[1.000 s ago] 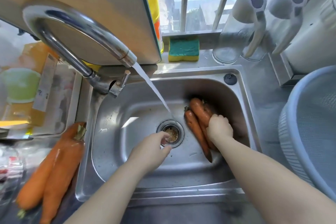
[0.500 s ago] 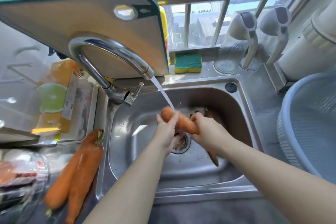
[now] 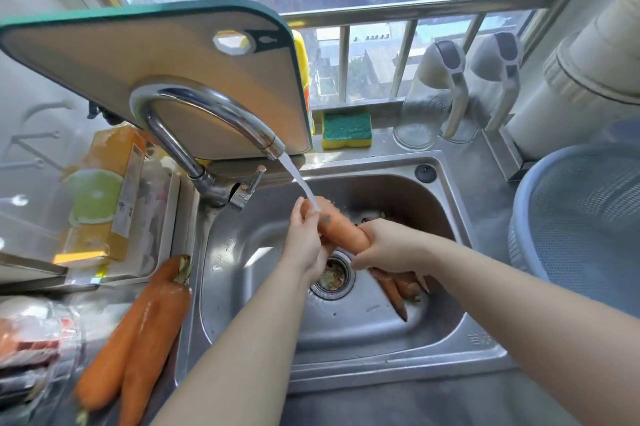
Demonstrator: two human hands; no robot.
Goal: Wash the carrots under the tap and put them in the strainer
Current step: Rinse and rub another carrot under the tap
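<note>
An orange carrot (image 3: 341,230) is held over the steel sink (image 3: 346,349), its thick end under the water stream from the tap (image 3: 207,107). My right hand (image 3: 388,245) grips its lower part. My left hand (image 3: 304,242) wraps around its upper end, right where the water hits. Two more carrots (image 3: 398,287) lie on the sink floor, partly hidden under my right hand. Two large carrots (image 3: 138,325) lie on the counter left of the sink. The blue-grey strainer (image 3: 581,218) stands at the right.
A green-edged cutting board (image 3: 156,69) leans behind the tap. A green and yellow sponge (image 3: 346,129) and two glass jugs (image 3: 436,96) stand on the sill ledge. A tray with packaged goods (image 3: 104,197) sits left. The drain (image 3: 332,275) holds scraps.
My right hand picked one carrot off the sink floor and raised it under the water. My left hand came up from the drain and took hold of the carrot's upper end.
</note>
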